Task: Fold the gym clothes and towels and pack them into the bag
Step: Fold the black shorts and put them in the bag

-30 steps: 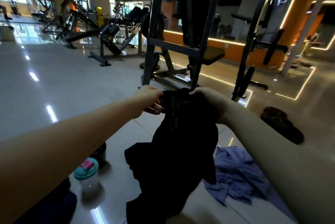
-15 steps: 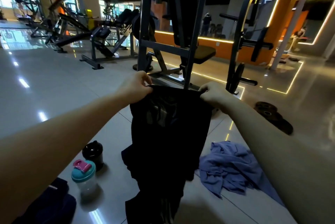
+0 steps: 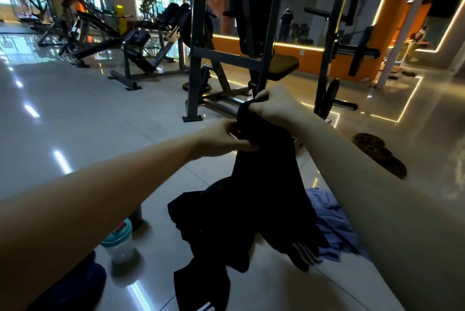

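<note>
A black garment [image 3: 261,197] hangs in the air in front of the person, its long axis running nearly straight down from the hands towards the floor [image 3: 75,114]. The right hand [image 3: 274,106] is curled round the bunched top edge. The left hand [image 3: 226,139], lower and just beside it, pinches the cloth between thumb and fingers. The lower parts fan out towards the camera, and two white-striped hems point down. A crumpled blue towel [image 3: 332,225] lies on the tiles behind the garment's right edge. A shaker bottle [image 3: 119,240] with a teal lid stands left of the garment, near a dark blue cloth shape [image 3: 75,283] at the bottom corner. The foot of a steel rack [image 3: 198,58] stands just beyond the hands, and weight plates [image 3: 380,157] lie to the right. To the left the glossy floor runs wide towards distant machines.
</note>
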The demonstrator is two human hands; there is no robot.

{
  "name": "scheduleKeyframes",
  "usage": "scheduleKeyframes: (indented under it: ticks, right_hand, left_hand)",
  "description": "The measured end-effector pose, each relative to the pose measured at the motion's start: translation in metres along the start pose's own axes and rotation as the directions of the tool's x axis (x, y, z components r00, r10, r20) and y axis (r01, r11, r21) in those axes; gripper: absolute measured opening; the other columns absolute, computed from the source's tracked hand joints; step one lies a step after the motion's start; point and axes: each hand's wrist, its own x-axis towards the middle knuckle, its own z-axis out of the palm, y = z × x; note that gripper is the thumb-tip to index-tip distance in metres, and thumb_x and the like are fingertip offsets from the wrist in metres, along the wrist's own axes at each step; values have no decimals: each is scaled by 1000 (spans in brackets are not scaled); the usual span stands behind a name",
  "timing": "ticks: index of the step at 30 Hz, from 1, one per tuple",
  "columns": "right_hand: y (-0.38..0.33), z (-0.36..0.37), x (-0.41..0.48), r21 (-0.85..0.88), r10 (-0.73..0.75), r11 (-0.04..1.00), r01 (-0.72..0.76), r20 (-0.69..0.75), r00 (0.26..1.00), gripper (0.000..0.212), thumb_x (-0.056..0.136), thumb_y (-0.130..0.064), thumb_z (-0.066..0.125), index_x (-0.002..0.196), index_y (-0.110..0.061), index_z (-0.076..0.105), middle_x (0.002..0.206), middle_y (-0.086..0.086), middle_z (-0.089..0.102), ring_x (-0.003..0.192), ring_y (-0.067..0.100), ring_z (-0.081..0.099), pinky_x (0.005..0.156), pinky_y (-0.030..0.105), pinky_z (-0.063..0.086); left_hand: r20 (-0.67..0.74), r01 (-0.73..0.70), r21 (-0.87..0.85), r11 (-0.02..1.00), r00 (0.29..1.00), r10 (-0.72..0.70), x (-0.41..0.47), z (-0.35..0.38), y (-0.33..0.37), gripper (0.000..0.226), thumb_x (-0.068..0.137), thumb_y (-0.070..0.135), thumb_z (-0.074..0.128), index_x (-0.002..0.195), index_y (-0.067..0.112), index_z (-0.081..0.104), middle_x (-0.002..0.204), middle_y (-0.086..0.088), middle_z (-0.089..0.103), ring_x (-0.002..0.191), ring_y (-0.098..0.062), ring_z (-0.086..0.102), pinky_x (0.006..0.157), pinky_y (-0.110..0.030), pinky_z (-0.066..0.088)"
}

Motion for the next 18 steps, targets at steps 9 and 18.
scheduleKeyframes:
  ticks: [9,18]
  right_hand:
    - [45,-17,-5,141,-16,990,-7,158,987,34,87,-27,76,112,-15,57,114,7,60,104,21,60,90,37,52]
    - [94,-7,-6,-369,-16,920,132,302,953,19,92,-7,66,95,-25,58,97,1,60,90,18,60,72,28,49]
  left_hand:
    - [-210,95,-275,957,965,-156,-12,-28,-19,17,97,1,59,106,10,69,95,-11,70,76,-15,70,65,-25,60]
    - [-406,186,-395,900,843,-353,-28,-70,-26,20,96,-3,53,97,11,67,96,-14,65,78,-19,67,54,-22,57]
